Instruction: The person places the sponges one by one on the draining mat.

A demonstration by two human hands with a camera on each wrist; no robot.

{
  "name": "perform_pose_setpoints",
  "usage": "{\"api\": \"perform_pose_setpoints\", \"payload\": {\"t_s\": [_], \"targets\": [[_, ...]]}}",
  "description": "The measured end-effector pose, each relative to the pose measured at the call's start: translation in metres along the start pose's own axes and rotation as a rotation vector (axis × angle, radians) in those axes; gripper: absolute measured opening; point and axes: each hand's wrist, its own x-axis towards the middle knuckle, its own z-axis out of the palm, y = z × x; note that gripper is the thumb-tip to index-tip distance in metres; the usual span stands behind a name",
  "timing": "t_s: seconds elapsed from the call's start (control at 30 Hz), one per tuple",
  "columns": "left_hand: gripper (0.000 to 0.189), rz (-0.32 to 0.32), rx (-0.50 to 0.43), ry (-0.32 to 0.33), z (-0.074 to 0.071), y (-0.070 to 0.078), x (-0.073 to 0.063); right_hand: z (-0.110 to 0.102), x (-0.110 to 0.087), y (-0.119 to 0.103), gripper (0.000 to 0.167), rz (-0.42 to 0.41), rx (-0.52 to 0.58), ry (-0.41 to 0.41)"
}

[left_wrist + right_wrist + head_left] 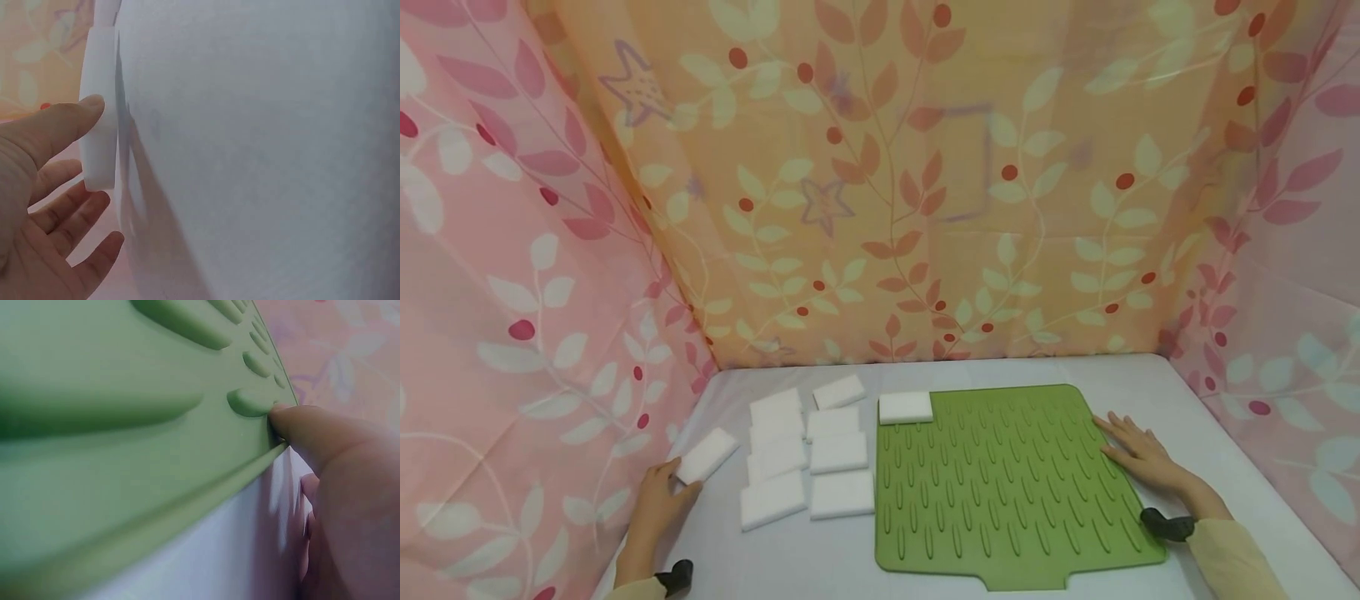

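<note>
At the left of the table, my left hand pinches a white rectangular sponge by its near end. In the left wrist view the thumb lies on one edge of the sponge and the fingertips are at its lower end. My right hand rests at the right edge of a green ridged mat, its fingers extended. In the right wrist view one digit's tip touches the mat just inside its raised rim. Another white sponge lies flat on the mat's far left corner.
Between the left hand and the mat, several white sponges lie in two rough columns on the white tabletop. The right column ends close beside the mat's left edge. Leaf-patterned curtains enclose the back and both sides.
</note>
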Motion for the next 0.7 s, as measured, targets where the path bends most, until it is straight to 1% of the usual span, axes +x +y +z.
{"api": "perform_pose_setpoints", "payload": {"t_s": [0.13,0.23,0.33,0.4,0.5,0.57,0.7], "targets": [[0.067,0.053,0.001,0.074,0.001,0.000,-0.002,0.000,0.000,0.001,0.054,-0.006,-0.005,0.005],[0.067,0.079,0.002,0.100,-0.001,0.004,-0.002,0.000,0.000,0.003,0.055,-0.009,-0.004,0.005],[0.068,0.089,-0.006,0.085,-0.004,0.009,-0.001,0.000,0.001,0.003,0.055,-0.011,-0.006,0.011],[0.069,0.087,-0.020,0.064,-0.005,0.013,0.000,0.000,0.001,0.003,0.055,-0.009,-0.003,0.007],[0.068,0.088,-0.015,0.051,-0.006,0.021,0.002,0.001,0.001,0.004,0.055,-0.008,0.001,0.004],[0.066,0.103,-0.019,0.064,-0.006,0.028,0.002,0.001,0.000,0.003,0.055,-0.004,0.008,-0.003],[0.062,0.166,-0.023,0.104,-0.005,0.041,0.004,0.003,-0.001,0.003,0.055,-0.004,0.001,0.003]]}}
